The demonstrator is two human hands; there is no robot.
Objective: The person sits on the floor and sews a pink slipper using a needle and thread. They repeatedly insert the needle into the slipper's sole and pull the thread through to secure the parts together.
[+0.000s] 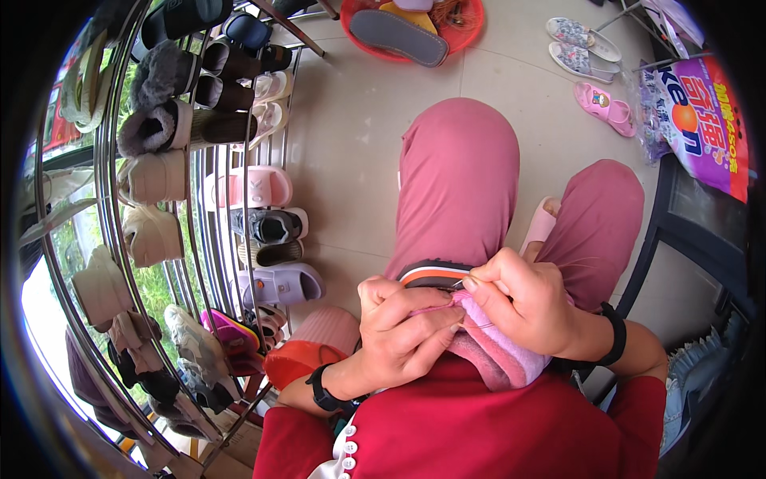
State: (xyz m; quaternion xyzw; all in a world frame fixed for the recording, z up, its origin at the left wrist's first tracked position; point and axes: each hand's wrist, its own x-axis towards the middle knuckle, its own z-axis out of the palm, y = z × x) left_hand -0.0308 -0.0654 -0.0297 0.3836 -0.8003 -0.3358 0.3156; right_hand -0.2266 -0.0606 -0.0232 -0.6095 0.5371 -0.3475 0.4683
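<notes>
A slipper with a pink and lilac plush upper (488,353) rests on my lap. Its dark sole with an orange and white stripe (434,275) points away from me, against my thigh. My left hand (401,329) grips the upper along its edge, beside the sole. Between the thumb and finger of my right hand (517,296) is a thin metal needle or hook (458,284), its tip close to the seam of sole and upper. Thin orange thread (479,327) runs over the plush and out past my right hand. My fingers hide part of the seam.
On the left a metal shoe rack (191,239) holds several shoes and slippers. A red basin (473,42) with a grey sole (398,37) and orange thread stands on the floor ahead. Canvas shoes (577,60), a pink child's shoe (604,108) and a purple bag (697,120) lie at right.
</notes>
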